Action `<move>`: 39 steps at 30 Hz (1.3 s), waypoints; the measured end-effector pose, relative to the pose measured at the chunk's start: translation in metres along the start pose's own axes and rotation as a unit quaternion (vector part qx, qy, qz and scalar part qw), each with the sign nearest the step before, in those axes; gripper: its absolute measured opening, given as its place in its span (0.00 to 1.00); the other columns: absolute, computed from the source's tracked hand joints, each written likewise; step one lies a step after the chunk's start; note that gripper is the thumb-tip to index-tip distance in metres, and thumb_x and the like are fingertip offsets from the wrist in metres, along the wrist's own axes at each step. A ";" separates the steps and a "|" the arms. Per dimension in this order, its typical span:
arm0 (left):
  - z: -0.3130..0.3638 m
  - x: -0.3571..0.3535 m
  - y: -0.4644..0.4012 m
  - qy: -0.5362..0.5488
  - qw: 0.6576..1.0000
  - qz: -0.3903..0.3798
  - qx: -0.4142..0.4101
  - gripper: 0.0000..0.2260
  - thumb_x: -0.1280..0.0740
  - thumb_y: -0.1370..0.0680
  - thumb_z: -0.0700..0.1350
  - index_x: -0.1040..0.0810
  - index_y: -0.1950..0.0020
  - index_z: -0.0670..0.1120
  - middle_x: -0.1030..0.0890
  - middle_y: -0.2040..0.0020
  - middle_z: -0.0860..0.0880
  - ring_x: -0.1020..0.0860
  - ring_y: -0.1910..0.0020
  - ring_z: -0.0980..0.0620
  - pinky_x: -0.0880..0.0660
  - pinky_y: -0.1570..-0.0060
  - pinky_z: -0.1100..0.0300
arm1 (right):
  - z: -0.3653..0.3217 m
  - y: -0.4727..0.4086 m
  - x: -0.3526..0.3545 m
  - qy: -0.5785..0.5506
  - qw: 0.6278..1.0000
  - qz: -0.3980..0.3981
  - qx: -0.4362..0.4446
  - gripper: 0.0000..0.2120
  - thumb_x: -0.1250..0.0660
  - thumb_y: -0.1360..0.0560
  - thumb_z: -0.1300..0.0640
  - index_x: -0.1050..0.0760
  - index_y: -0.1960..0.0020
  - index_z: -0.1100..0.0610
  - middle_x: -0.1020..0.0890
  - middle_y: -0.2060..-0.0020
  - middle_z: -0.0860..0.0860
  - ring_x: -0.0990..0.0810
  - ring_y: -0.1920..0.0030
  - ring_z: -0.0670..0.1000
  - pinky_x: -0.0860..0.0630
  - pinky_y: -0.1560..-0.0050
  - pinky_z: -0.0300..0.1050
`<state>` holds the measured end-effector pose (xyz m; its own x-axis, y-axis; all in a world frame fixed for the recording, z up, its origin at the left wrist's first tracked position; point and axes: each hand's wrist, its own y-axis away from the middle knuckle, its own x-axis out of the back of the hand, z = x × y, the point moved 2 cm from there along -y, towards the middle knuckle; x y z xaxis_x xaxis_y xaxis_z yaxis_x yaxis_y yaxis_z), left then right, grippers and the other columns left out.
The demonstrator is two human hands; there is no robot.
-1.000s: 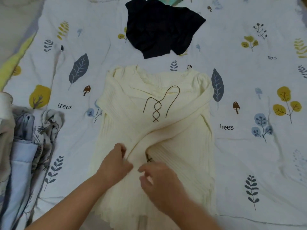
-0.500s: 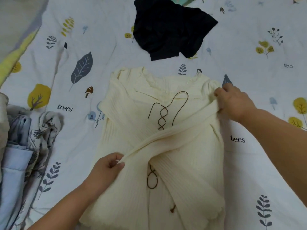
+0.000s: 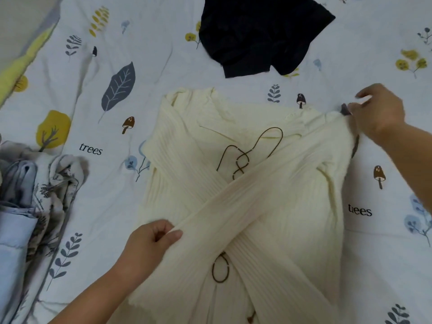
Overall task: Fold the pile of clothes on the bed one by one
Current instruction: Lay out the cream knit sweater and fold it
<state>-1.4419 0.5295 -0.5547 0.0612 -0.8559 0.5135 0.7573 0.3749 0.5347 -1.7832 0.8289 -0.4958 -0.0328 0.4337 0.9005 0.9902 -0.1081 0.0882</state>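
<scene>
A cream ribbed sweater (image 3: pixel 292 206) with a brown lace-up cord lies flat on the bed, both sleeves crossed over its front. My left hand (image 3: pixel 149 244) pinches the cuff end of the sleeve that runs from the right shoulder down to the lower left. My right hand (image 3: pixel 376 111) is at the sweater's right shoulder, fingers curled at the fabric's edge; the grip itself is blurred. A crumpled black garment (image 3: pixel 257 31) lies beyond the sweater at the top.
A stack of folded pale-blue and grey patterned clothes (image 3: pixel 28 206) sits at the left edge. The bed sheet (image 3: pixel 105 206) is white with leaf, tree and mushroom prints. A yellow-edged blanket (image 3: pixel 21 61) lies at the upper left.
My right hand left the sleeve cuff near the left hand and went up to the sweater's right shoulder, then slightly outward. My left hand kept hold of the cuff.
</scene>
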 end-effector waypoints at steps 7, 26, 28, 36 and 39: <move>0.003 0.001 0.015 -0.247 0.947 0.154 -0.138 0.12 0.40 0.22 0.54 0.26 0.47 0.48 0.21 0.59 0.55 0.21 0.60 0.52 0.32 0.66 0.63 | -0.013 0.102 -0.053 0.071 0.989 0.013 0.130 0.32 0.39 0.24 0.45 0.44 0.26 0.58 0.44 0.28 0.65 0.45 0.28 0.64 0.47 0.31 0.64; -0.021 0.008 0.036 -0.551 0.773 -0.106 -0.295 0.27 0.63 0.21 0.60 0.41 0.26 0.54 0.41 0.25 0.49 0.39 0.27 0.44 0.41 0.32 0.42 | 0.006 0.288 -0.099 0.222 0.852 -0.290 0.374 0.31 0.56 0.22 0.37 0.75 0.31 0.44 0.75 0.32 0.46 0.75 0.31 0.51 0.67 0.29 0.54; -0.014 0.014 0.040 -0.518 0.789 -0.087 -0.318 0.23 0.51 0.21 0.56 0.41 0.26 0.54 0.44 0.25 0.49 0.42 0.26 0.43 0.48 0.31 0.42 | 0.003 0.289 -0.090 0.179 0.867 -0.284 0.367 0.30 0.53 0.20 0.41 0.67 0.27 0.46 0.70 0.30 0.46 0.71 0.29 0.49 0.63 0.27 0.52; -0.035 0.050 0.063 -0.621 0.709 -0.093 -0.323 0.56 0.22 0.47 0.33 0.44 0.24 0.51 0.45 0.24 0.40 0.43 0.27 0.38 0.46 0.33 0.40 | 0.064 0.326 -0.018 0.232 0.885 -0.165 0.368 0.51 0.31 0.54 0.84 0.31 0.32 0.63 0.31 0.33 0.65 0.33 0.33 0.65 0.37 0.38 0.60; -0.048 0.057 0.064 -0.626 0.698 -0.133 -0.321 0.61 0.19 0.47 0.41 0.51 0.23 0.51 0.51 0.23 0.42 0.48 0.26 0.39 0.48 0.31 0.42 | 0.097 0.336 -0.009 0.276 0.866 -0.172 0.380 0.57 0.29 0.56 0.82 0.36 0.29 0.60 0.32 0.32 0.64 0.32 0.34 0.65 0.35 0.38 0.62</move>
<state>-1.3584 0.4876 -0.5235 -0.4494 0.2692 0.8518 0.7928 -0.3193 0.5191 -1.4372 0.8755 -0.5158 -0.1947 -0.1930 0.9617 0.7049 0.6542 0.2740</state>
